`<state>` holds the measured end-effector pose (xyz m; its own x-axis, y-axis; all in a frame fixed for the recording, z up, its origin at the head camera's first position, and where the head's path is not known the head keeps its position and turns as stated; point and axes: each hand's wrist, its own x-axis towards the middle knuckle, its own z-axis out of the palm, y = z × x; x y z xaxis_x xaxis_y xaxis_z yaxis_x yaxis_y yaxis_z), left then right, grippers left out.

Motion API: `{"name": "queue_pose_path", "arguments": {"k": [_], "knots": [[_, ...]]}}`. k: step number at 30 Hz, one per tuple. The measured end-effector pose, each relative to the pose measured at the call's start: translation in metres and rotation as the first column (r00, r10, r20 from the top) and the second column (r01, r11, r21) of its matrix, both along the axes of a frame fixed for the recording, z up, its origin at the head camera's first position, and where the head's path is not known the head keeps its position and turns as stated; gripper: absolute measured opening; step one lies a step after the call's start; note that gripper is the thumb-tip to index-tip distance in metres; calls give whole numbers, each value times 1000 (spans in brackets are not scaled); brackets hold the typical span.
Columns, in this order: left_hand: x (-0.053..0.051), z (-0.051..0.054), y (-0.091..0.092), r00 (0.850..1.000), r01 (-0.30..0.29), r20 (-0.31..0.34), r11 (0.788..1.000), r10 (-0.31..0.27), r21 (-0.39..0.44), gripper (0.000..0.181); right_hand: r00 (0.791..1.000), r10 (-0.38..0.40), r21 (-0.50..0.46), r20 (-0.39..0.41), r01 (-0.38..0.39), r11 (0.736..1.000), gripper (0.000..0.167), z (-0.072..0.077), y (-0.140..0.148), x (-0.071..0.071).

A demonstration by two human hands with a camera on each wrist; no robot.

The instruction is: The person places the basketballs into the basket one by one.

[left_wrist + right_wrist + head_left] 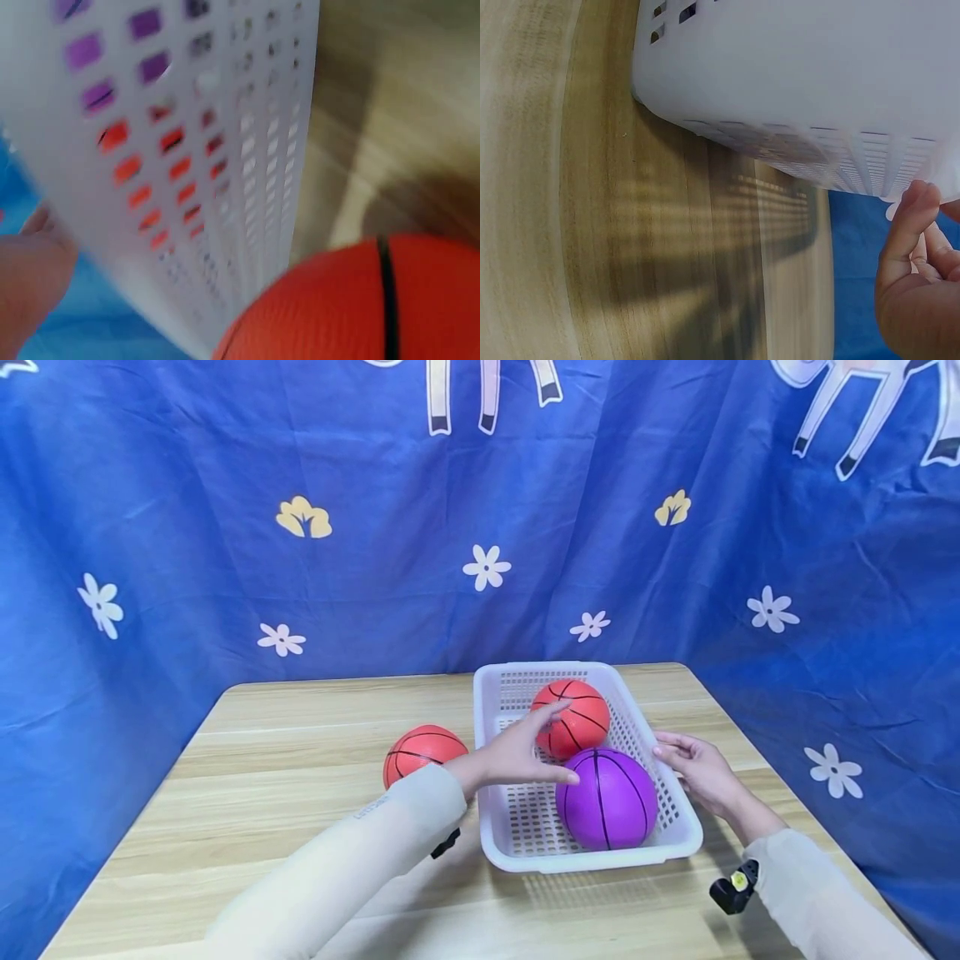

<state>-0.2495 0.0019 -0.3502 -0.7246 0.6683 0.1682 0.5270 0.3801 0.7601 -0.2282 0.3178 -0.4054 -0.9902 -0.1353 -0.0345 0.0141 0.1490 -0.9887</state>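
A white plastic basket stands on the table. Inside it a red ball with black lines lies toward the back, and a purple ball sits in front. My left hand reaches over the basket's left side, thumb and fingers spread apart; the thumb tip overlaps the purple ball's edge and the fingers overlap the red ball. Whether they touch is unclear. At the right rim, my right hand pinches the basket's edge, with the thumb tip against it.
Another red ball lies on the wooden table left of the basket, partly behind the left forearm. Blue patterned curtains hang behind and beside the table.
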Motion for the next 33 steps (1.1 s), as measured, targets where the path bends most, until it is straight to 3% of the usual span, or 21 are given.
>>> {"name": "queue_pose_path", "arguments": {"k": [8,15,22,28,33], "knots": [[-7,18,-31,994,-90,-47,979,101,184,86,1000,-8,17,4,8,1000,56,-1,1,0],[-15,24,-63,966,-162,-148,941,213,296,73,1000,-9,8,4,9,1000,55,0,0,0],[-20,18,-98,934,-244,-181,921,307,305,69,1000,-4,-13,11,4,1000,55,0,0,0],[-18,6,-124,905,-320,-181,897,384,304,70,1000,-7,-4,12,7,1000,55,-1,0,1],[-16,-8,-143,892,-338,-196,889,407,308,70,1000,-12,-5,13,12,1000,56,-1,0,0]]}}
